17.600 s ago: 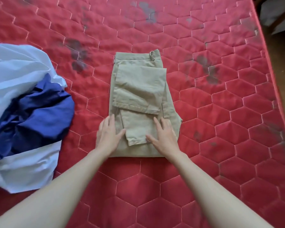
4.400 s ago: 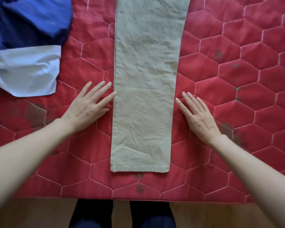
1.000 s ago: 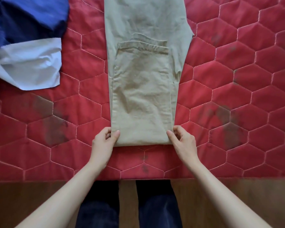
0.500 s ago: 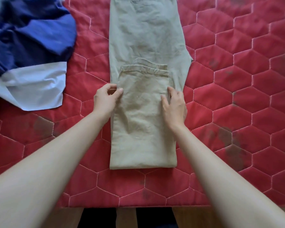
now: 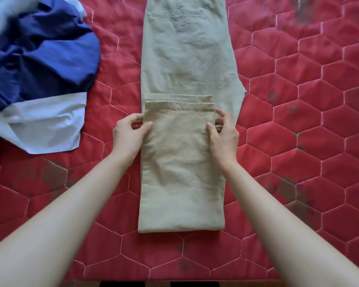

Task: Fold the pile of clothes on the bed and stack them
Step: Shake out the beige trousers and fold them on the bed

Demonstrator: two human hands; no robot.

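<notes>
Khaki trousers [image 5: 184, 59] lie lengthwise on the red quilted bed [image 5: 298, 141], waistband at the far end. Their legs are folded back over themselves, and the hems end just below the seat. My left hand [image 5: 130, 131] pinches the left edge of the folded layer near the hems. My right hand [image 5: 223, 132] pinches the right edge at the same height. A crumpled pile of blue cloth [image 5: 44, 56] and white cloth [image 5: 44, 125] lies at the left.
The bed's near edge [image 5: 174, 281] runs along the bottom of the view, with dark wooden floor beyond it. Dark stains mark the red cover at several spots.
Half a second ago my hands held the fold's sides; now they pinch the edges nearer the hems. One second ago they gripped the fold's near corners. The view has tilted toward the waistband.
</notes>
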